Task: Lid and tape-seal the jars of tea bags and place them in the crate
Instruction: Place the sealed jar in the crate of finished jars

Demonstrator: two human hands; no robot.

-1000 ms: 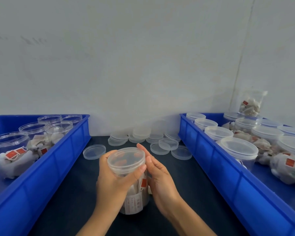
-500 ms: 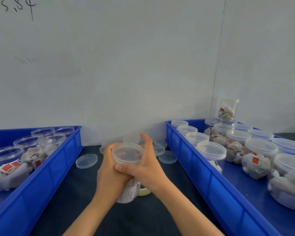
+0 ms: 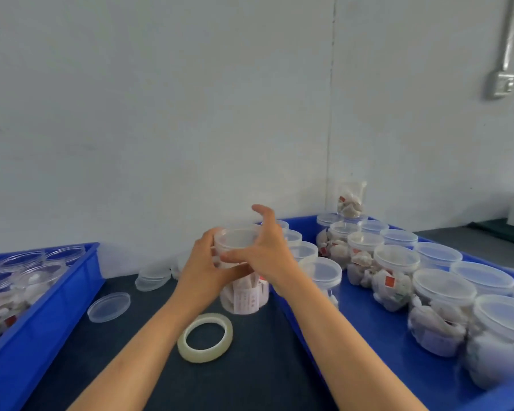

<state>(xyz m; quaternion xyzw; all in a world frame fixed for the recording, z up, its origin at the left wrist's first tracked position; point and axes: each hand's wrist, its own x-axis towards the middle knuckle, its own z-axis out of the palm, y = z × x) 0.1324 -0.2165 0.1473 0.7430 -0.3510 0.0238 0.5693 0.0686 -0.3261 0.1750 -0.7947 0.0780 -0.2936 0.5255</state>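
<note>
Backdrop: pale grey wall (image 3: 161, 129) meeting a dark, matte table (image 3: 149, 360).
Landmark: clear plastic jar (image 3: 244, 287), upright on the table, packed with tea bags and capped by a translucent round lid (image 3: 235, 240).
Left hand (image 3: 202, 271): wrapped round the jar's upper body just under the lid, fingers curled and gripping.
Right hand (image 3: 267, 250): on the jar's right side, thumb across the front below the lid, fingers spread and raised above the rim; firm hold or mere touch, cannot tell.
Tape roll (image 3: 205, 337): flat, glossy ring on the table, just in front of the jar, apart from both hands.
Right crate (image 3: 383, 366): blue plastic, its near wall close beside the jar, rows of lidded jars (image 3: 398, 262) inside.
Left crate (image 3: 42, 307): blue, well left of the jar, holding open jars (image 3: 21, 280).
Spare lids: one loose lid (image 3: 109, 307) lies left of the jar, a lid stack (image 3: 153, 277) behind it.
Open room: bare dark table between the loose lid and the jar.
</note>
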